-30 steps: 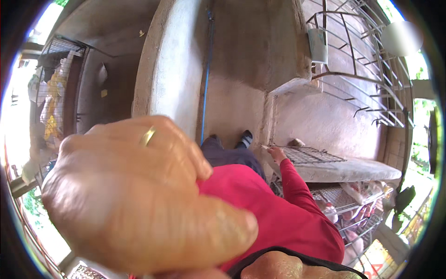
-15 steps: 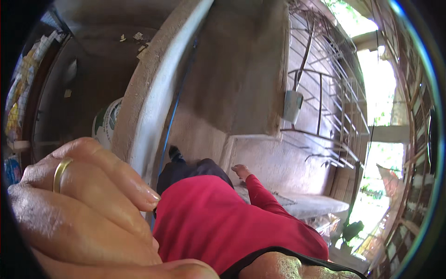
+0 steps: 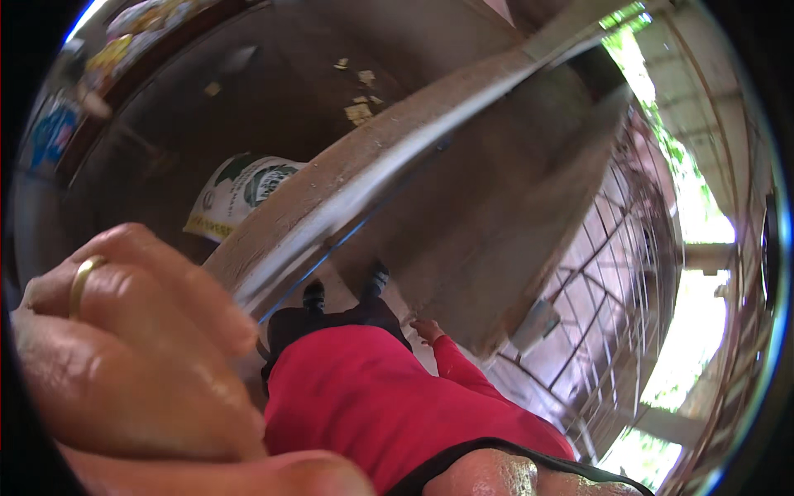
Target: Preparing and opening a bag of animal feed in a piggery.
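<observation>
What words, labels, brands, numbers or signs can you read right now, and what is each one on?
White sack with green and yellow markings: printed lettering shows, but I don't copy out print; its smallest print is too blurred to read.
Blue item at the far left: markings too blurred to read.
Yellow-and-white pile: too blurred to make out any text.

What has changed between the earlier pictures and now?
The view has swung, showing more of the white sack. The left hand has shifted leftward in the picture; the wire grate beside the right hand has left view. No grasp or release shows clearly. The left hand stays curled, ring on.
</observation>
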`<state>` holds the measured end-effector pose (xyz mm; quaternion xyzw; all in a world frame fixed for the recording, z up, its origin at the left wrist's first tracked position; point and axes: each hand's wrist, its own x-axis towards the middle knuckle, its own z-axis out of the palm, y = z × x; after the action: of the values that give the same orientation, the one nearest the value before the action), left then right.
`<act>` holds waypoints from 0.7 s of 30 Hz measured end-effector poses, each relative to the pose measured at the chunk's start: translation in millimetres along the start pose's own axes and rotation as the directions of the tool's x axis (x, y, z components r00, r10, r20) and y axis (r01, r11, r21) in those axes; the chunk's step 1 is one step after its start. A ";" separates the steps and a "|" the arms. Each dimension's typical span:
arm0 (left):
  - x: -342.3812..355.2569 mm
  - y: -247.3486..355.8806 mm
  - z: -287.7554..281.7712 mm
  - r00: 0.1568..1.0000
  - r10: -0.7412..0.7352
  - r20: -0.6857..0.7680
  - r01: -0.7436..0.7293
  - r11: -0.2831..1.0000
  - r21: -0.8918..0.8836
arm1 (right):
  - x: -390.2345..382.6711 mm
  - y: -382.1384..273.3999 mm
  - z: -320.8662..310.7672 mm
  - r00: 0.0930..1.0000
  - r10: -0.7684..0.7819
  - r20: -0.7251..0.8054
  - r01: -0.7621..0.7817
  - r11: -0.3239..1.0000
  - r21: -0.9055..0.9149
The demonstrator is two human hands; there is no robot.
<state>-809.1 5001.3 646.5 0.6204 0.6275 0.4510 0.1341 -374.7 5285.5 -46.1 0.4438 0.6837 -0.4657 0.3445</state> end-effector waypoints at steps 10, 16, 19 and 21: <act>-23.0 45.2 23.9 0.955 -0.210 -0.207 0.257 0.939 0.230 | 111.9 -10.8 -190.9 0.923 -0.219 0.316 0.372 0.301 -0.878; -67.8 103.3 29.2 0.889 -0.215 -0.405 0.337 0.905 0.259 | 131.6 -100.1 -218.4 0.838 -0.402 0.368 0.435 0.086 -0.896; -114.0 136.2 32.9 0.839 -0.201 -0.506 0.374 0.889 0.266 | 127.9 -136.8 -194.9 0.701 -0.478 0.529 0.520 -0.166 -0.838; -136.3 156.6 39.4 0.802 -0.179 -0.570 0.393 0.876 0.279 | 119.5 -155.2 -158.1 0.696 -0.450 0.559 0.528 -0.206 -0.824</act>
<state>-650.9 4866.7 685.8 0.3821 0.8034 0.4457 -0.0996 -571.9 5442.0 -48.4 -0.2316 0.9059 0.0197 0.3540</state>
